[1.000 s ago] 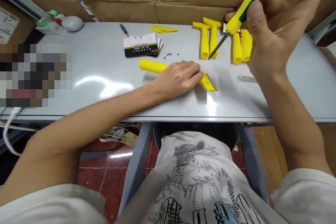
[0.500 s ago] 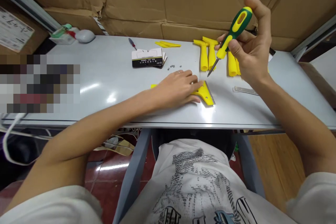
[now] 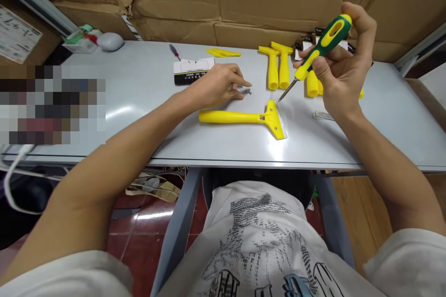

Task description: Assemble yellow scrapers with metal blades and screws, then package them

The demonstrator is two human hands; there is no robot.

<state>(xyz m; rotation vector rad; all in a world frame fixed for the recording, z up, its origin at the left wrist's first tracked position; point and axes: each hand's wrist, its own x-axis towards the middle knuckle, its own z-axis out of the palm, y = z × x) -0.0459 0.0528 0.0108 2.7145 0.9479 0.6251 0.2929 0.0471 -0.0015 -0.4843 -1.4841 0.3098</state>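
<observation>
My right hand [image 3: 348, 62] is wrapped round the green and yellow handle of a screwdriver [image 3: 318, 51]. The screwdriver's metal tip points down and left, close to the head of a yellow scraper [image 3: 232, 117]. This scraper lies flat on the table, its blade edge to the right and two screws visible in its head. Above the scraper's handle, my left hand [image 3: 222, 84] reaches over the table with its fingers apart. Its fingertips are beside a few small screws [image 3: 248, 91], partly hidden by the hand.
Two yellow scraper handles [image 3: 273, 72] stand at the back, with more yellow handles [image 3: 312, 86] behind my right hand. A metal blade [image 3: 323, 115] lies at right. Behind my left hand are a black and white box [image 3: 191, 73], a small screwdriver [image 3: 174, 51] and flat yellow pieces [image 3: 223, 53].
My left hand has left the yellow scraper and moved up to the small screws. My right hand, still holding the screwdriver, has shifted slightly right. The scraper lies uncovered.
</observation>
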